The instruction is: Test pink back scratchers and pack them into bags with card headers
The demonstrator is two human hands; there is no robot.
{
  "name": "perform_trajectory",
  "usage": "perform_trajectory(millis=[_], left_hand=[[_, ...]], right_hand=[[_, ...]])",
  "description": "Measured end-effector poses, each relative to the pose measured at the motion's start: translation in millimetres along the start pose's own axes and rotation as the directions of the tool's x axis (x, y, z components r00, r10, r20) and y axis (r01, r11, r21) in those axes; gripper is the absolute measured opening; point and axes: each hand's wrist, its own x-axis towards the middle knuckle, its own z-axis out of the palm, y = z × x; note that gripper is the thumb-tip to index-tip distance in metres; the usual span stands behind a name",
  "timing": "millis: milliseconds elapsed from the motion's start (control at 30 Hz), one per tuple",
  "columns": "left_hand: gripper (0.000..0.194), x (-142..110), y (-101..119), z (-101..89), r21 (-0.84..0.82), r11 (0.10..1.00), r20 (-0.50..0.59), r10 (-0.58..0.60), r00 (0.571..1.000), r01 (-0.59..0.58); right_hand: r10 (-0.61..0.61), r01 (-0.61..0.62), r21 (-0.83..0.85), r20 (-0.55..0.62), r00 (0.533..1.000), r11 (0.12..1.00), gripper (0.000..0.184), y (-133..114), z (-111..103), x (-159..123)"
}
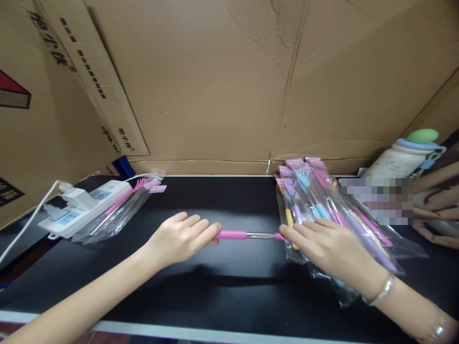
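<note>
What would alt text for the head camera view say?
A person's left hand and right hand hold a pink-handled metal rod over a black table. Bagged scratchers lie at right; another scratcher lies by a white power strip at left.

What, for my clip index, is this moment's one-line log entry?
left hand: grips pink handle | right hand: grips opposite end | metal shaft: visible between | bagged claw-ended rods: right | power strip: left

The only view comes from a camera on the person's head, looking forward and down, close above the near edge of the black flat-topped table (pixel 222 306), toward the tall brown cardboard wall (pixel 215 86) at the far side; nothing is shared.
</note>
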Motion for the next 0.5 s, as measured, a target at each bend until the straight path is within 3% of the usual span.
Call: perform_trajectory(millis=[133, 267, 433, 500], left_hand=[[0.02, -5, -4, -3.7, 0.037, 0.999, -0.004, -0.021, 1.0, 0.021], [0.021, -19, -21, -5.1, 0.113, 0.993, 0.005, -0.022, 1.0, 0.021], [0.019, -53, -53, -4.5, 0.271, 0.962, 0.008, -0.013, 1.0, 0.011], [0.017, -72, -66, -4.2, 0.337, 0.941, 0.011, -0.013, 1.0, 0.009]], right_hand=[[-0.014, 0.013, -0.054, -0.007, 1.0, 0.998, 0.025, 12, -10, -7], [-0.008, 0.009, -0.196, 0.01, 1.0, 0.98, 0.032, 37, -13, -29], [-0.032, 0.025, -0.347, -0.016, 0.999, 0.937, 0.033, 85, -3, -85], [0.042, -0.047, -0.31, -0.023, 0.999, 0.95, 0.03, 105, 3, -117]])
